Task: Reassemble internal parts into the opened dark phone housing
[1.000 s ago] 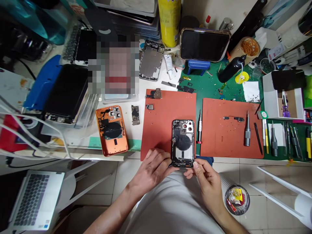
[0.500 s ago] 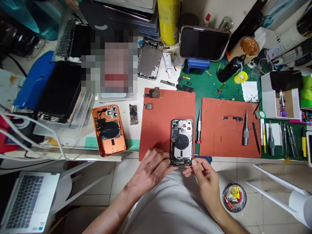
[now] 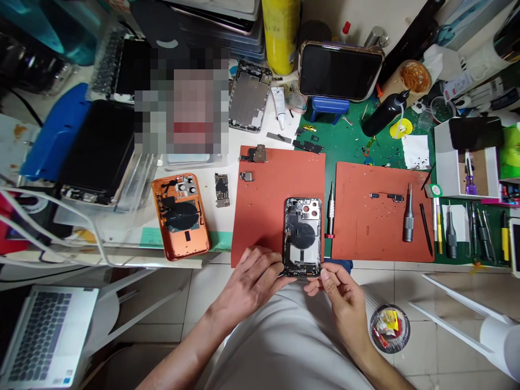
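Observation:
An opened phone housing (image 3: 312, 253), dark-framed with a round black charging coil and camera holes at its top, lies over the front edge of the left red mat. My left hand (image 3: 260, 276) is closed on its lower left corner, fingers curled. At the lower right corner, my right hand (image 3: 343, 292) pinches the edge between thumb and fingers. A screwdriver (image 3: 331, 211) lies just right of the housing. Higher on the mat rest a camera module (image 3: 259, 154) and a smaller metal part (image 3: 246, 176). Left of the mat are a logic board (image 3: 222, 189) and an orange phone back housing (image 3: 190, 244).
A second red mat (image 3: 353, 233) carries small phone parts (image 3: 396, 198) and a grey screwdriver (image 3: 408, 222). Behind stands a phone (image 3: 341, 70) on a blue stand (image 3: 330, 106), beside a black bottle (image 3: 379, 119). White cables (image 3: 87, 216) cross the left side. A laptop (image 3: 44, 330) sits lower left.

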`<move>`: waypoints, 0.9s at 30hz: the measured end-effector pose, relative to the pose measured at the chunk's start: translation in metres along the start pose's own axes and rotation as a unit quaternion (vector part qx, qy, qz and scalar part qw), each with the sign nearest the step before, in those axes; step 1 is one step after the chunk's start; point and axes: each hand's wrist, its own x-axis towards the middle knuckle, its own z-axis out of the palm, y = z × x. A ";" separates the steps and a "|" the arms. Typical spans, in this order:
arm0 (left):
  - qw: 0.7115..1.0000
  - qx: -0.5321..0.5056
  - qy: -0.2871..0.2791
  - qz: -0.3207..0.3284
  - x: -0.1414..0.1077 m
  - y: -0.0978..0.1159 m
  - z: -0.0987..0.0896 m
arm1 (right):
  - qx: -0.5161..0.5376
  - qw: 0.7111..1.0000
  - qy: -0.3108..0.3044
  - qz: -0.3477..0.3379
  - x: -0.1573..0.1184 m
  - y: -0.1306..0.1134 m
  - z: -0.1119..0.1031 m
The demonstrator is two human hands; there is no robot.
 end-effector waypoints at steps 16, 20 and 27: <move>1.000 -0.004 -0.008 -0.006 -0.001 0.000 0.001 | -0.002 1.000 -0.009 -0.016 -0.002 0.004 -0.003; 1.000 -0.002 -0.007 -0.005 -0.002 0.000 0.002 | 0.002 1.000 -0.013 -0.017 -0.001 0.005 -0.003; 1.000 0.001 -0.006 -0.006 -0.002 0.000 0.002 | -0.002 1.000 -0.010 -0.017 -0.001 0.005 -0.002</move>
